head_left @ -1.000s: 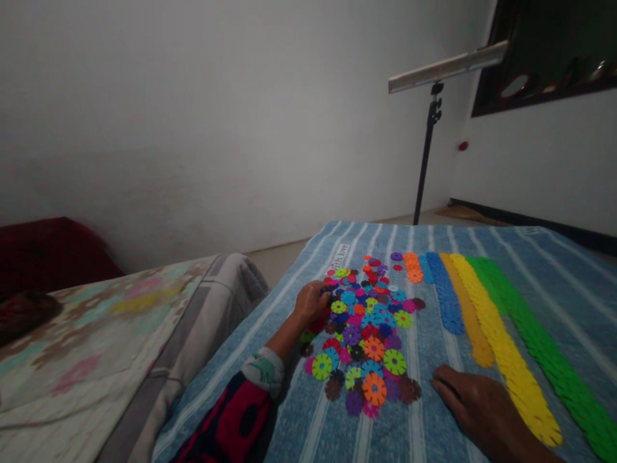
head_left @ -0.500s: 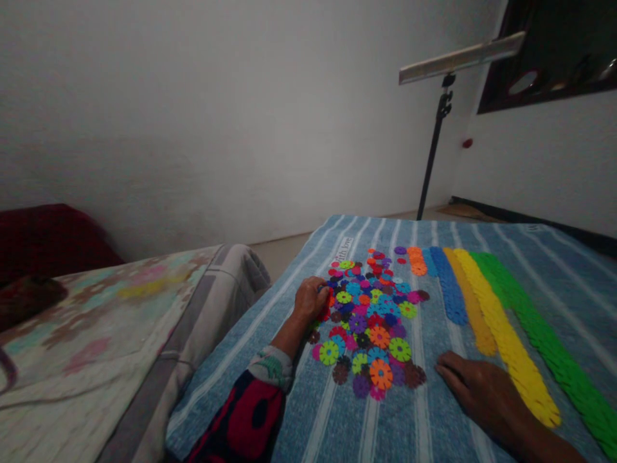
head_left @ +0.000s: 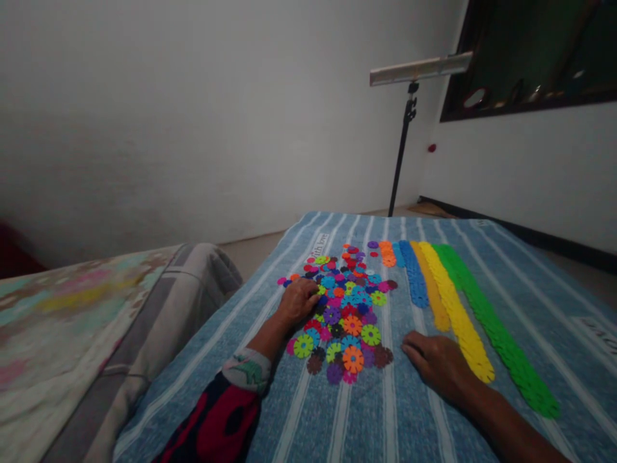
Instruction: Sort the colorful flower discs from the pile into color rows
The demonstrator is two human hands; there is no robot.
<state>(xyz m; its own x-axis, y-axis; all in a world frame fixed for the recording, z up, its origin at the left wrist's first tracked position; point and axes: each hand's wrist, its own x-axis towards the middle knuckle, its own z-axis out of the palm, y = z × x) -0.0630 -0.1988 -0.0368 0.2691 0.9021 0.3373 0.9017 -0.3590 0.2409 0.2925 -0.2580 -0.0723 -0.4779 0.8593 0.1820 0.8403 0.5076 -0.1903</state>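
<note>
Many toothed snowflake discs lie in a mixed-colour pile (head_left: 351, 323) on the striped blue cloth (head_left: 270, 411). My left hand (head_left: 297, 302) rests on the pile's left edge, its fingers curled down into the discs; whatever is beneath the fingertips is hidden. A few discs (head_left: 288, 281) show just beyond its knuckles. To the right of the pile, my right hand (head_left: 436, 360) lies low over the cloth, fingers bent and pressed together. I cannot make out whether a disc is in them. Beside that hand runs a long row of overlapping yellow discs (head_left: 460, 328).
More overlapping rows lie at the right: green (head_left: 506, 341), amber (head_left: 430, 289), blue (head_left: 415, 276), and short light-blue (head_left: 398, 254) and orange (head_left: 387, 254) ones. A purple disc (head_left: 373, 244) sits behind. A patterned bedspread (head_left: 96, 302) is at left; a lamp stand (head_left: 401, 154) rises beyond.
The view has turned to the right, so everything sits further left. My left hand has shifted among the discs, and some now show behind it. My right hand stays near the same spot.
</note>
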